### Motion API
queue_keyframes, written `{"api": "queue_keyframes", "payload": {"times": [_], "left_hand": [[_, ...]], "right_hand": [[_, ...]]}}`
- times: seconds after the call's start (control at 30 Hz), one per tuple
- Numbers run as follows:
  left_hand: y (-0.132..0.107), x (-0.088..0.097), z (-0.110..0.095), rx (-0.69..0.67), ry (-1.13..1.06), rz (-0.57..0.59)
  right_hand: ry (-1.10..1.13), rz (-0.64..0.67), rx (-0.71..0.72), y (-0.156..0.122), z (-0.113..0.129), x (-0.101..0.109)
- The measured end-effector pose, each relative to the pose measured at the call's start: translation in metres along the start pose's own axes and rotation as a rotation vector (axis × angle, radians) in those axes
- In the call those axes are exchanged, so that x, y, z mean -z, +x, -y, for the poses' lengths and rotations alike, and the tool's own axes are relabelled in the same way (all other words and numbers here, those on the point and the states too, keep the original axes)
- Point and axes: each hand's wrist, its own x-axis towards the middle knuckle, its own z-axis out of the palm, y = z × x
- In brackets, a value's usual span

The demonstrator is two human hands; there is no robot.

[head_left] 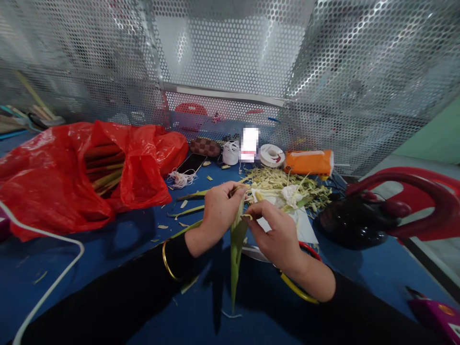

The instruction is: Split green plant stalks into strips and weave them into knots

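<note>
My left hand (219, 208) is closed around the upper end of a long green leaf strip (237, 249) that hangs down toward me over the blue table (118, 239). My right hand (278, 232) pinches the same leaf near its top edge, fingers pressed together, close beside the left hand. Both forearms wear black sleeves, with a gold bangle (166, 261) on the left wrist. Beyond the hands lies a heap of pale leaf trimmings (287, 184) on a white sheet (307, 225).
A red plastic bag (53, 177) holding green stalks lies at the left. A phone (191, 163), a thread spool (230, 152), a tape roll (272, 155) and an orange pack (309, 162) line the perforated metal screen (230, 57). A black-and-red object (362, 218) sits at the right. A white cable (53, 282) crosses the front left.
</note>
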Motion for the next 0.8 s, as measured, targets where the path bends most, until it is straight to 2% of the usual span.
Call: {"api": "queue_keyframes", "payload": {"times": [0.17,0.33,0.47,0.63,0.8], "left_hand": [[0.003,0.002,0.001,0.035,-0.034,-0.034],[0.001,-0.004,0.003,0.055,-0.067,-0.024],[-0.008,-0.012,0.005,0.107,-0.066,0.074],[-0.011,-0.013,0.005,0.095,0.043,0.042],[-0.010,-0.011,0.005,0.091,0.042,0.036]], "right_hand": [[0.090,0.086,-0.269,0.001,0.002,-0.006],[0.204,-0.038,-0.370,0.006,-0.008,-0.005],[0.194,-0.156,-0.369,0.013,-0.015,0.000],[0.117,-0.064,-0.338,0.013,-0.013,0.001],[0.133,-0.108,-0.255,0.009,-0.010,0.001]]}}
